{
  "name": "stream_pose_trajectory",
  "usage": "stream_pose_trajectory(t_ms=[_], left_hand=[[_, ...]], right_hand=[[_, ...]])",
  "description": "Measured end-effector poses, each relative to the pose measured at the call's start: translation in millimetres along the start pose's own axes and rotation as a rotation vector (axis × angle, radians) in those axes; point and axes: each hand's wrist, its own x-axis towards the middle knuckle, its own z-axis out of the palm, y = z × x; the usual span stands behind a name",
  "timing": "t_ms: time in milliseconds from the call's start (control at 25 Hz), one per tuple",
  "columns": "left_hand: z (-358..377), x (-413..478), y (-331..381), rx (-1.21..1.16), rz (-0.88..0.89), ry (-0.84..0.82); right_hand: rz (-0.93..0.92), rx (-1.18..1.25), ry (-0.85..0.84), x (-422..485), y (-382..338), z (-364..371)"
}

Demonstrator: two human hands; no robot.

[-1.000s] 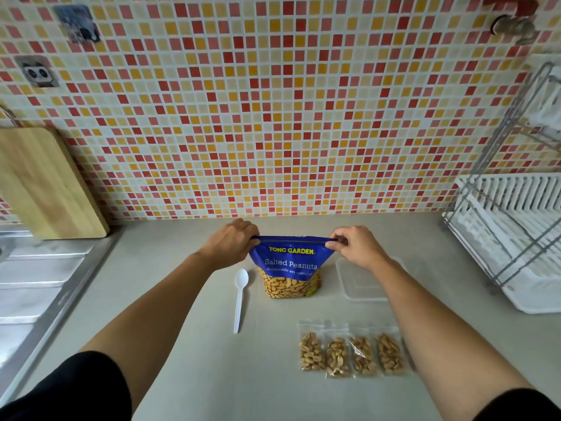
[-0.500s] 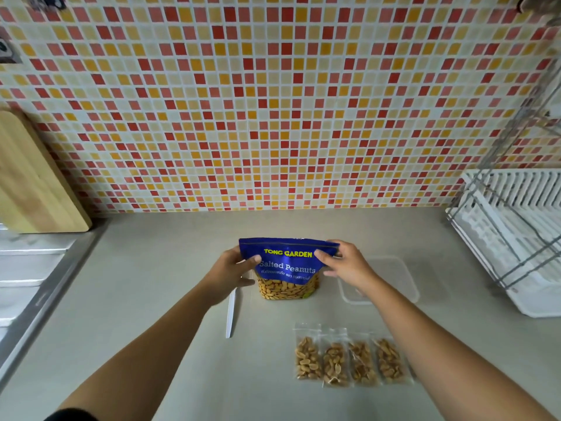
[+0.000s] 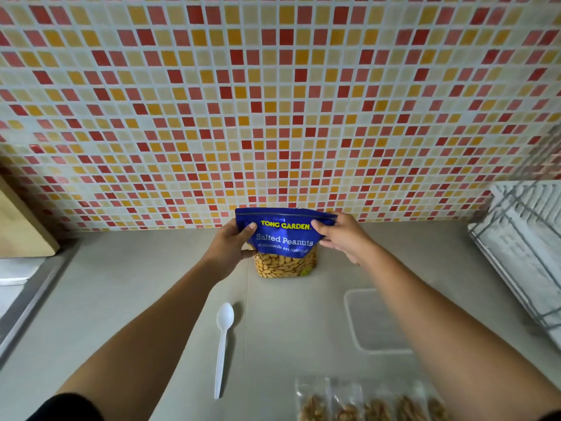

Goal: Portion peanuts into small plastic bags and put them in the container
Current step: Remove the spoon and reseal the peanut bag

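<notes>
A blue salted-peanuts pouch [image 3: 285,241] stands upright far back on the counter, near the tiled wall. My left hand [image 3: 232,249] grips its left side, thumb across the front. My right hand [image 3: 341,238] holds its right side just under the sealed top edge. A clear plastic container [image 3: 376,320] lies on the counter to the right, partly behind my right forearm. Several small filled peanut bags [image 3: 364,404] lie in a row at the bottom edge. A white plastic spoon [image 3: 223,347] lies left of centre.
A white dish rack [image 3: 528,247] with metal wires stands at the right. A wooden cutting board [image 3: 21,226] leans at the far left above the steel sink drainer [image 3: 18,293]. The mosaic wall rises right behind the pouch.
Both hands slid from the pouch's top edge down to its sides and carried it away from me toward the wall. The spoon, container and small bags now lie nearer than the pouch.
</notes>
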Motion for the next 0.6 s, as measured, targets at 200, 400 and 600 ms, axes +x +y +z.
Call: stream_pose_trajectory(t_ms=[200,400,600], left_hand=[[-3.1,40.9,-0.1,-0.008,0.017,0.077],[-3.2,48.4,2.7,0.035,-0.005,0.103],[18.5,-2.4,-0.6,0.036,0.025,0.365]], right_hand=[[-0.058,0.025,0.086,45.9,-1.3,12.1],[-0.065,0.012,0.09,63.6,7.5,13.0],[-0.11,-0.15,0.255,15.3,16.3,11.6]])
